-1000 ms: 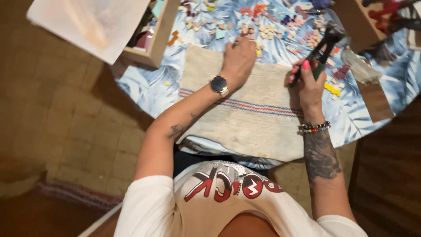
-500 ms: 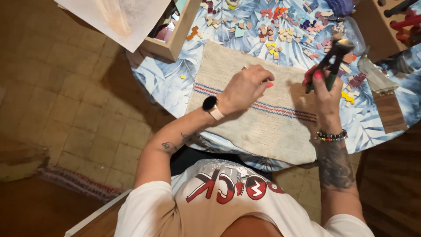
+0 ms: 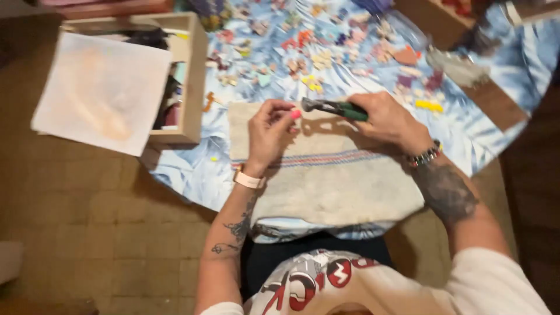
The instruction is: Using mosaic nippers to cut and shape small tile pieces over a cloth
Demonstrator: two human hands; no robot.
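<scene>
The person is wearing a white short-sleeved shirt with red and black print. The left hand point(image 3: 269, 131) is showing pink nails above a pale-strapped watch point(image 3: 249, 179); the right hand point(image 3: 388, 119) is wearing a beaded bracelet point(image 3: 424, 156). Both forearms are bearing dark tattoos.

- The worktop point(image 3: 192, 169) is round and wears a blue cloth with pale leaf shapes.
- A beige woven towel with red and blue stripes point(image 3: 326, 181) lies flat on its near side.
- Many small coloured pieces point(image 3: 315, 58) are scattered further back.
- An open wooden box point(image 3: 192, 81) sits at the left edge.
</scene>
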